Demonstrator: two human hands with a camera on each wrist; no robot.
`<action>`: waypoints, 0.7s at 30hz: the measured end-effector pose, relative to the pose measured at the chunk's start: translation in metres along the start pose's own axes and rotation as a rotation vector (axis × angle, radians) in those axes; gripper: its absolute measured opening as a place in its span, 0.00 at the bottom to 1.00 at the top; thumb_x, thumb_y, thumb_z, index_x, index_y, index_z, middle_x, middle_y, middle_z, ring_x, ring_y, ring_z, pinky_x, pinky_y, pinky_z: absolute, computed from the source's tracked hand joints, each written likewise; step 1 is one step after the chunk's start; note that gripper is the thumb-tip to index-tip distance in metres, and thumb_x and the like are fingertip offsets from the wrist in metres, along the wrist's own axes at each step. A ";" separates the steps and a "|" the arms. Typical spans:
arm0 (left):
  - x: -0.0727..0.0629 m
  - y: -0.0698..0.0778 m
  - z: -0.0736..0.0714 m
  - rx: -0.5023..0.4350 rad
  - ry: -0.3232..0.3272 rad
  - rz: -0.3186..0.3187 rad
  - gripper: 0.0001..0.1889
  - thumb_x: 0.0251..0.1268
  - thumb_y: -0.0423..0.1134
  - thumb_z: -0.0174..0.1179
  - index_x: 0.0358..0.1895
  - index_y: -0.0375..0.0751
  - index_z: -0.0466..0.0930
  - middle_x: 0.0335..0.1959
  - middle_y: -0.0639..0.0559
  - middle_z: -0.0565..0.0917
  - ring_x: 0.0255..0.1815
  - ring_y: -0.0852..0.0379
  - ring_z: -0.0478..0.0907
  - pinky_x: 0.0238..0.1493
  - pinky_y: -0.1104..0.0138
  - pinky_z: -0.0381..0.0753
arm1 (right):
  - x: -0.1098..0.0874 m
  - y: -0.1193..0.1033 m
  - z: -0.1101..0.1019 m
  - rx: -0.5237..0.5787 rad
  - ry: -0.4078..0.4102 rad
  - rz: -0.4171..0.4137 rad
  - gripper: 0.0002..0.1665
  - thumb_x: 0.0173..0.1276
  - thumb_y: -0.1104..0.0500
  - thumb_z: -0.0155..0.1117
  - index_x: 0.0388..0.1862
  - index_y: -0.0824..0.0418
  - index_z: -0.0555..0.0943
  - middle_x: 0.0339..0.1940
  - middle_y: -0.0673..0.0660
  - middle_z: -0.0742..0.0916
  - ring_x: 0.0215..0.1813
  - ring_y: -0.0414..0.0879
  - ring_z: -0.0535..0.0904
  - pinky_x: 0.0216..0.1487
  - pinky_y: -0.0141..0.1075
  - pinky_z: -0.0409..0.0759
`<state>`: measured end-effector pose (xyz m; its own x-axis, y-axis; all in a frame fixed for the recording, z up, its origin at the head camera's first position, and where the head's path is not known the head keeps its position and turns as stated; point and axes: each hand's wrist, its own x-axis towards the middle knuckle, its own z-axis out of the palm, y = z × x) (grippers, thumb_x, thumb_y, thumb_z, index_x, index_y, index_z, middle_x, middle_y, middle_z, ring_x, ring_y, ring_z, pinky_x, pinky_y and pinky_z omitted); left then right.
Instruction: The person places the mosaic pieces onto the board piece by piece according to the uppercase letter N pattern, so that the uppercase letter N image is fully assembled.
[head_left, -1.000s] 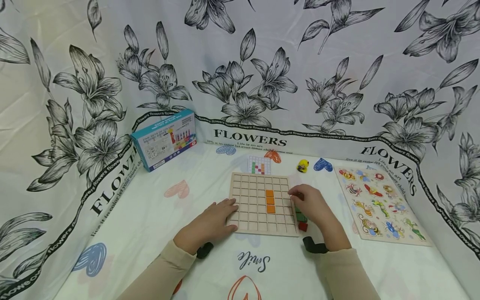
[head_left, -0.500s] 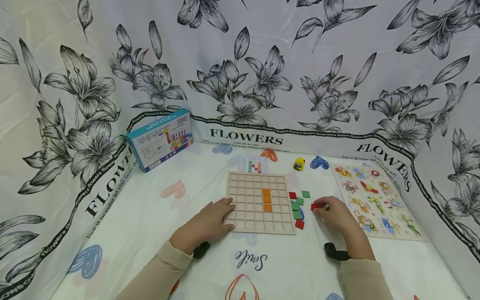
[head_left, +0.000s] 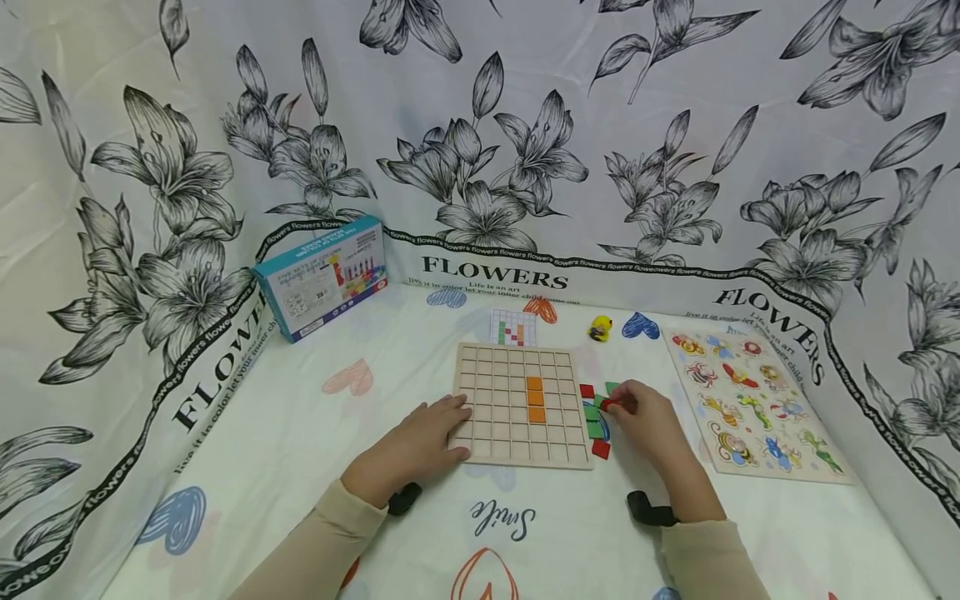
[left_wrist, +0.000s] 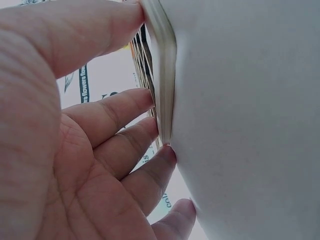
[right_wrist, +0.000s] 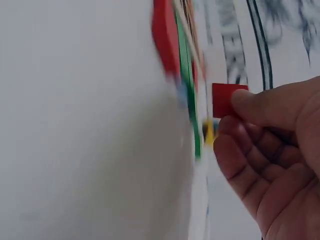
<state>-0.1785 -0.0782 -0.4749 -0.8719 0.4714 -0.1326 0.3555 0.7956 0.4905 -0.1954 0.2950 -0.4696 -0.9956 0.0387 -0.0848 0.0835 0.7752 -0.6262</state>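
A wooden grid board (head_left: 495,429) lies on the cloth, with three orange square tiles (head_left: 535,397) in one column of its cells. My left hand (head_left: 416,442) rests at the board's left edge; in the left wrist view the fingertips (left_wrist: 162,160) touch that edge, fingers fairly straight. Between thumb and index finger my right hand (head_left: 647,421) pinches a red square tile (right_wrist: 222,100). It is over the loose tiles beside the board's right edge. Among these are green tiles (head_left: 594,429), a red tile (head_left: 587,391) and another red tile (head_left: 601,449) nearer me.
A printed pattern card (head_left: 513,327) lies behind the board. A small yellow toy figure (head_left: 600,328) stands to its right. On the right is a wooden insect puzzle board (head_left: 757,404), and a blue-edged box (head_left: 322,279) stands back left. A flower-printed curtain (head_left: 480,225) closes the back.
My right hand went from the board's right edge out to the right, where it held a red tile, then came back left with it. My left hand stayed on the board.
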 end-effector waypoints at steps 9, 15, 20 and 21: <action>0.000 0.000 -0.001 0.007 0.002 -0.002 0.34 0.76 0.47 0.70 0.80 0.38 0.74 0.87 0.44 0.67 0.89 0.42 0.60 0.89 0.41 0.57 | -0.003 -0.058 0.049 0.024 -0.151 -0.175 0.07 0.79 0.63 0.70 0.47 0.50 0.87 0.43 0.47 0.88 0.45 0.46 0.80 0.52 0.40 0.84; 0.001 -0.001 0.001 0.010 -0.003 0.003 0.34 0.77 0.47 0.70 0.80 0.39 0.73 0.87 0.44 0.66 0.89 0.42 0.60 0.88 0.41 0.58 | -0.003 -0.065 0.053 0.007 -0.155 -0.191 0.08 0.78 0.64 0.70 0.44 0.50 0.87 0.41 0.47 0.87 0.45 0.46 0.79 0.51 0.40 0.83; 0.001 -0.003 0.002 0.014 -0.003 -0.001 0.35 0.76 0.47 0.70 0.80 0.39 0.73 0.87 0.44 0.66 0.89 0.42 0.60 0.89 0.41 0.57 | -0.005 -0.065 0.054 -0.010 -0.197 -0.194 0.08 0.77 0.63 0.72 0.42 0.48 0.87 0.40 0.46 0.86 0.45 0.46 0.79 0.53 0.40 0.84; 0.001 -0.003 0.002 0.014 -0.003 -0.001 0.35 0.76 0.47 0.70 0.80 0.39 0.73 0.87 0.44 0.66 0.89 0.42 0.60 0.89 0.41 0.58 | -0.005 -0.064 0.054 -0.013 -0.207 -0.195 0.08 0.77 0.63 0.72 0.42 0.48 0.87 0.40 0.47 0.86 0.44 0.46 0.79 0.53 0.40 0.84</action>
<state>-0.1796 -0.0793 -0.4780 -0.8713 0.4717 -0.1354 0.3594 0.8012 0.4785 -0.1935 0.2108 -0.4706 -0.9631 -0.2403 -0.1214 -0.1103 0.7635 -0.6363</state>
